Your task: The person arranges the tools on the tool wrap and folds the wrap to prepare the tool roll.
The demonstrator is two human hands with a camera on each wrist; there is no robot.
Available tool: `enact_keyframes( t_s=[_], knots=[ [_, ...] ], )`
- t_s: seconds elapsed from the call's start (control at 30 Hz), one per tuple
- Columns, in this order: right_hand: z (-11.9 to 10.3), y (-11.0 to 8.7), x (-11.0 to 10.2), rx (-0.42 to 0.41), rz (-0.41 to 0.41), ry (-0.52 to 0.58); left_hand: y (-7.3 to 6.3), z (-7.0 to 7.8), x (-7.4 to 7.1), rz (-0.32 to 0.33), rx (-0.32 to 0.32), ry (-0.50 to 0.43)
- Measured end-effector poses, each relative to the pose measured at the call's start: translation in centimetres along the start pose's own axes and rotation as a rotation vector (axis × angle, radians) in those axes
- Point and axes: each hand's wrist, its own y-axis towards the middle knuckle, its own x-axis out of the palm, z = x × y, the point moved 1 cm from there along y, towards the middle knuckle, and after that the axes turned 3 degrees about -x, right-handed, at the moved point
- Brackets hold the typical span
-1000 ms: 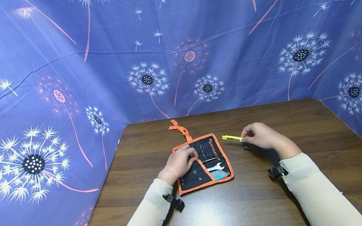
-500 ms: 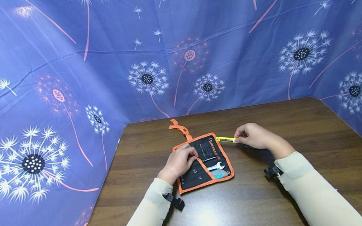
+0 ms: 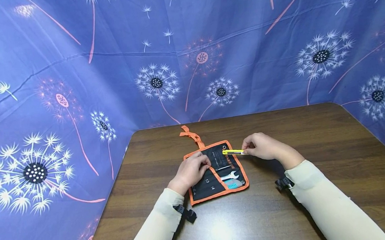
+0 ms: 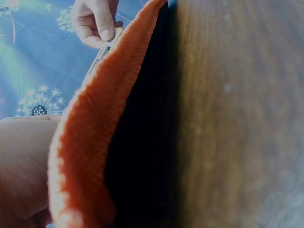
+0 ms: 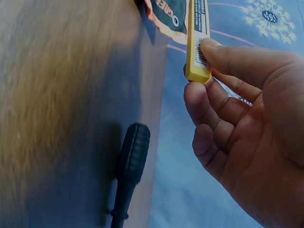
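Observation:
A black tool pouch (image 3: pixel 218 155) with orange edging lies on the table in the head view. In its pocket sit a silver wrench (image 3: pixel 230 176), a teal-and-grey tool (image 3: pixel 234 183) and a thin dark tool (image 3: pixel 222 168). My left hand (image 3: pixel 190 171) rests over the pouch's left part and pinches the orange pocket edge (image 4: pixel 90 128); its fingertips are partly hidden. My right hand (image 3: pixel 266 147) pinches one end of a slim yellow case (image 5: pixel 198 42) with a barcode label. Its far end is over the pouch's upper right part.
An orange tie strap (image 3: pixel 191 136) extends behind the pouch. The brown wooden table (image 3: pixel 254 213) reaches back to a blue dandelion-print cloth (image 3: pixel 258 54). In the right wrist view, a black ridged piece (image 5: pixel 133 154) with a narrower stem shows below the hand.
My right hand has moved left, bringing the yellow case from beside the pouch to over its upper right part. My left hand stays at the pocket edge.

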Motion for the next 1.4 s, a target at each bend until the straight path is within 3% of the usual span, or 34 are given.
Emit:
enact_keyframes(
  t_s=[0.37, 1.4],
  knots=[
    [-1.1, 0.8, 1.3, 0.002, -0.073, -0.005, 0.0, 0.1, -0.1, 0.001, 0.002, 0.0],
    [-2.8, 2.9, 3.4, -0.051, -0.131, 0.008, 0.0, 0.2, -0.2, 0.007, 0.005, 0.007]
  ],
)
